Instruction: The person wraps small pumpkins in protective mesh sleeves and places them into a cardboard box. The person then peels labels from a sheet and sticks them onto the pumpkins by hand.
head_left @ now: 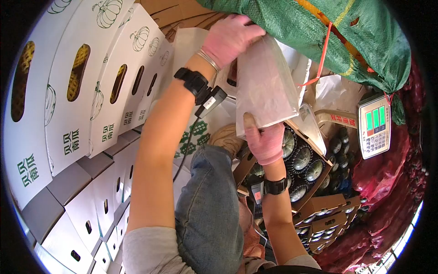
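A whitish, block-shaped pack (pixel 267 82) with a translucent, film-like surface is tilted between my two pink-gloved hands. My left hand (pixel 232 39) is closed over its upper end, beside the green woven sack. At the lower end my right hand (pixel 269 141) grips it, thumb on the near face and the other fingers largely hidden behind. Just below the right hand is an open cardboard box (pixel 315 148) with small dark green striped pumpkins (pixel 302 160) in black netted liners. What lies directly behind the pack is mostly hidden.
White printed cartons (pixel 82 105) with handle slots are stacked at left. A green woven sack (pixel 310 36) overhangs the top right. A digital scale display (pixel 375 125) stands at right, near red mesh sacks (pixel 381 169). More pumpkin boxes (pixel 326 214) sit lower right. A cable hangs from my left wrist.
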{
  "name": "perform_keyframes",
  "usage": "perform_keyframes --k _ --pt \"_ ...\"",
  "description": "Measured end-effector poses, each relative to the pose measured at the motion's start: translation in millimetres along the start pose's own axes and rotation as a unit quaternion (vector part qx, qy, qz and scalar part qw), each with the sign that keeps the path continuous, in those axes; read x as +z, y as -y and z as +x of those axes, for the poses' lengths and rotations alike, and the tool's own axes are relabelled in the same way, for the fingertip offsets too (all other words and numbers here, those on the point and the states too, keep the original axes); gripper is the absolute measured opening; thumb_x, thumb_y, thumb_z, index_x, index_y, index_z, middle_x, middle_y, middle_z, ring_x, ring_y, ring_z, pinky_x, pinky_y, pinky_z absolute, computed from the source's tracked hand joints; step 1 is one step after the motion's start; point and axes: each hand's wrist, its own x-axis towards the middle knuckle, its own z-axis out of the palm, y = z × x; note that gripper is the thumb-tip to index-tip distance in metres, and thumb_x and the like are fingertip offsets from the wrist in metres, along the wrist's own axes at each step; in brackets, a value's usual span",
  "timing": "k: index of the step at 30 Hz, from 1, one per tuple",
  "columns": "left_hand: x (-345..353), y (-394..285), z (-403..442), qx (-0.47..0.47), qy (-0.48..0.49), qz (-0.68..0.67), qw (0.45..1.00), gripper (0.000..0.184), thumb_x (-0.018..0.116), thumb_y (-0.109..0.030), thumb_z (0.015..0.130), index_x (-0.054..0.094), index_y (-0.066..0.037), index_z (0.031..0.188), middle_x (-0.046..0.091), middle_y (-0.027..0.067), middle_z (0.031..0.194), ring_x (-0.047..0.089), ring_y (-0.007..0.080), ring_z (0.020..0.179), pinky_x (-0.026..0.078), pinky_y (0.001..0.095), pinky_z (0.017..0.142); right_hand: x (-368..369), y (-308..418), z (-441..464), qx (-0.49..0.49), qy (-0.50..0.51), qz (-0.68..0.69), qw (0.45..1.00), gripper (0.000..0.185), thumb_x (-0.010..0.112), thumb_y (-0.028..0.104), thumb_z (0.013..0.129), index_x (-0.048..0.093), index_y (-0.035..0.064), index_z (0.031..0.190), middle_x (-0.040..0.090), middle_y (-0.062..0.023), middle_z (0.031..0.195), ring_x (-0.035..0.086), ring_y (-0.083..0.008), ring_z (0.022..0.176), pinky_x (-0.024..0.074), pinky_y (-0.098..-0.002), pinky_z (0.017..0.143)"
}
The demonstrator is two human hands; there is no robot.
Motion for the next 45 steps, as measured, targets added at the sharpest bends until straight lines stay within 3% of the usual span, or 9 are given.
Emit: perform_keyframes --k 2,5,7,20,25,30,37,40,45 --pt "5 1 7 0.082 -0.001 0.133 0.988 0.019 0.059 -0.015 0.072 0.061 -0.017 0.091 0.057 0.0017 0.079 0.059 0.0215 0.071 0.051 0.0336 0.060 1 3 1 -0.008 -0.005 -0.013 1.000 0.022 0.062 0.017 0.080 0.063 -0.0018 0.092 0.065 -0.0167 0.083 0.064 -0.0302 0.077 0.0489 -0.0347 0.071" --pt "3 -5 8 0.051 0.014 0.205 0.977 0.020 0.065 -0.019 0.071 0.056 -0.017 0.088 0.056 0.0027 0.081 0.057 0.0212 0.074 0.050 0.0322 0.063 1 3 1 -0.032 -0.019 -0.032 0.999 0.019 0.061 0.017 0.080 0.063 -0.0001 0.089 0.064 -0.0162 0.077 0.063 -0.0310 0.071 0.0484 -0.0355 0.064" --pt "2 -4 8 0.057 0.009 0.208 0.976 0.021 0.064 -0.018 0.072 0.055 -0.016 0.091 0.056 0.0034 0.078 0.057 0.0218 0.072 0.050 0.0315 0.060 2 0 1 -0.058 -0.027 -0.032 0.997 0.015 0.060 0.018 0.081 0.063 0.0031 0.082 0.061 -0.0152 0.065 0.060 -0.0326 0.058 0.0474 -0.0370 0.052" --pt "1 29 44 0.238 0.203 0.088 0.946 0.022 0.052 -0.010 0.080 0.056 -0.014 0.102 0.060 0.0079 0.079 0.064 0.0260 0.068 0.053 0.0346 0.055 -1 -5 5 -0.090 -0.026 -0.008 0.996 0.014 0.059 0.017 0.082 0.064 0.0037 0.082 0.062 -0.0152 0.070 0.060 -0.0337 0.060 0.0476 -0.0375 0.053" --pt "-1 2 47 0.193 0.213 0.172 0.942 0.017 0.050 -0.012 0.081 0.056 -0.015 0.097 0.061 0.0071 0.078 0.064 0.0250 0.070 0.053 0.0348 0.054 -4 -3 1 -0.027 0.012 -0.016 0.999 0.018 0.062 0.012 0.079 0.063 -0.0024 0.089 0.065 -0.0159 0.079 0.064 -0.0284 0.074 0.0485 -0.0330 0.069" --pt "25 31 40 0.101 0.188 0.040 0.976 0.028 0.050 -0.012 0.083 0.057 -0.018 0.109 0.063 0.0088 0.085 0.063 0.0290 0.078 0.053 0.0372 0.068 -5 6 5 -0.030 0.003 -0.037 0.999 0.018 0.061 0.016 0.080 0.063 -0.0009 0.083 0.062 -0.0160 0.068 0.062 -0.0292 0.063 0.0480 -0.0335 0.058" --pt "48 33 35 0.003 0.122 0.118 0.985 0.029 0.050 -0.012 0.084 0.057 -0.014 0.112 0.063 0.0136 0.096 0.061 0.0320 0.088 0.049 0.0400 0.080 -7 -7 4 0.003 -0.029 0.011 1.000 0.018 0.062 0.018 0.081 0.064 0.0004 0.078 0.059 -0.0155 0.059 0.060 -0.0283 0.052 0.0455 -0.0327 0.049" --pt "44 20 40 -0.175 0.266 0.162 0.934 0.031 0.050 -0.014 0.083 0.056 -0.010 0.112 0.062 0.0171 0.101 0.060 0.0340 0.093 0.048 0.0414 0.082 -10 -12 6 0.010 -0.046 0.032 0.998 0.019 0.063 0.019 0.080 0.064 0.0003 0.081 0.058 -0.0139 0.057 0.058 -0.0232 0.049 0.0444 -0.0302 0.049" --pt "73 75 32 -0.190 0.274 0.104 0.937 0.031 0.054 -0.015 0.078 0.058 -0.005 0.107 0.062 0.0209 0.097 0.060 0.0365 0.091 0.049 0.0417 0.080 -12 -3 9 0.027 -0.050 0.048 0.997 0.020 0.063 0.018 0.079 0.063 -0.0010 0.083 0.059 -0.0136 0.059 0.058 -0.0204 0.052 0.0452 -0.0289 0.053"
